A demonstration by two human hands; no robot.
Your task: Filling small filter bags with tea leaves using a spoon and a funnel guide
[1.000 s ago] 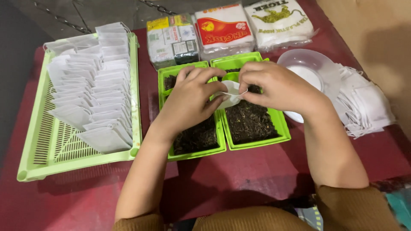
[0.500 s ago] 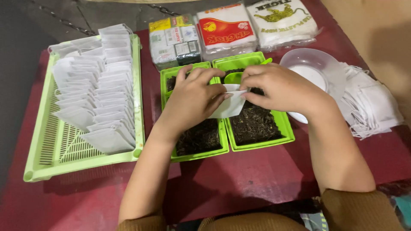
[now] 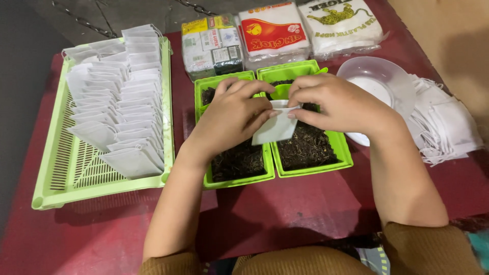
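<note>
My left hand (image 3: 229, 119) and my right hand (image 3: 336, 104) both pinch the top edge of a small white paper sachet (image 3: 275, 127), which hangs above two green trays. The left green tray (image 3: 237, 181) and the right green tray (image 3: 316, 168) hold dark loose tea leaves. The sachet's mouth sits between my fingertips, and its lower part hangs free over the gap between the trays.
A large green slotted basket (image 3: 61, 173) at the left holds rows of several filled white sachets (image 3: 119, 112). Wrapped packages (image 3: 275, 30) stand at the back. At the right are a clear plastic bowl (image 3: 379, 76) and a heap of empty white sachets (image 3: 448, 127).
The sachet, held open and rounded near the tea a second ago, now hangs flat with its top pinched between both hands.
</note>
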